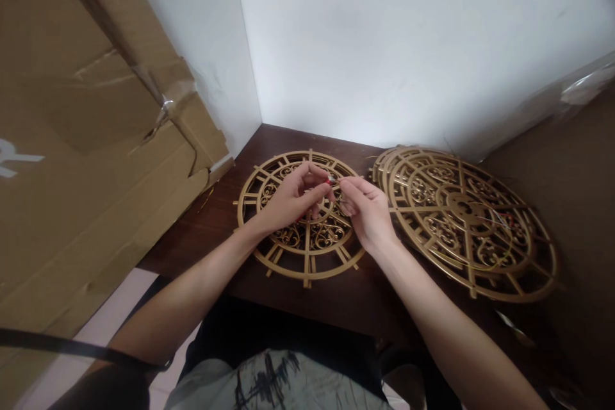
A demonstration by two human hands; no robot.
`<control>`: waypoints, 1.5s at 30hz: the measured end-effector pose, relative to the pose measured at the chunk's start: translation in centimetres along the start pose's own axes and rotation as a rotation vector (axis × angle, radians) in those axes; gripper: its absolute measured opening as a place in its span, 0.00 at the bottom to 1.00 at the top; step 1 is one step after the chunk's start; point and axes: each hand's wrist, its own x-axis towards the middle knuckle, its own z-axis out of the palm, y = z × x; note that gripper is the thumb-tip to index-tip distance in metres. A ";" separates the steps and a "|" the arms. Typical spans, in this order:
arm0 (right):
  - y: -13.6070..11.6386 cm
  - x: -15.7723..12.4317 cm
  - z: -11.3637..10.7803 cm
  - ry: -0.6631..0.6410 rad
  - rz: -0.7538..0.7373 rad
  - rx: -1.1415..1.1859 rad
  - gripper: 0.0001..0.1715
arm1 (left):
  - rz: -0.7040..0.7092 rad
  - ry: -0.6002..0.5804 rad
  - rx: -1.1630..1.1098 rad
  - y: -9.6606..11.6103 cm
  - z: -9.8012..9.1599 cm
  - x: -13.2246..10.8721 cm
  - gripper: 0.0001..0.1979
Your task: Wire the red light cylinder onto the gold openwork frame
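A small red piece with a shiny tip (330, 180) is pinched between the thumb and fingers of my left hand (298, 197). Facing it, my right hand (368, 208) has thumb and forefinger pressed together close to that tip; whatever is between them is too small to make out. Both hands are over a round gold openwork frame (307, 278) with spokes and scroll patterns, lying flat on the dark brown table (269, 134). My hands cover part of its centre and upper right.
To the right, several similar gold frames (465, 208) lie stacked and overlapping, with thin yellow and red strands (502, 259) on top. A large cardboard box (110, 160) stands at the left. White walls (384, 45) meet behind the table.
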 end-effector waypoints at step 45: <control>0.0 -0.1 -0.1 -0.030 -0.079 0.002 0.07 | 0.083 -0.046 0.131 0.6 0.0 -0.3 0.12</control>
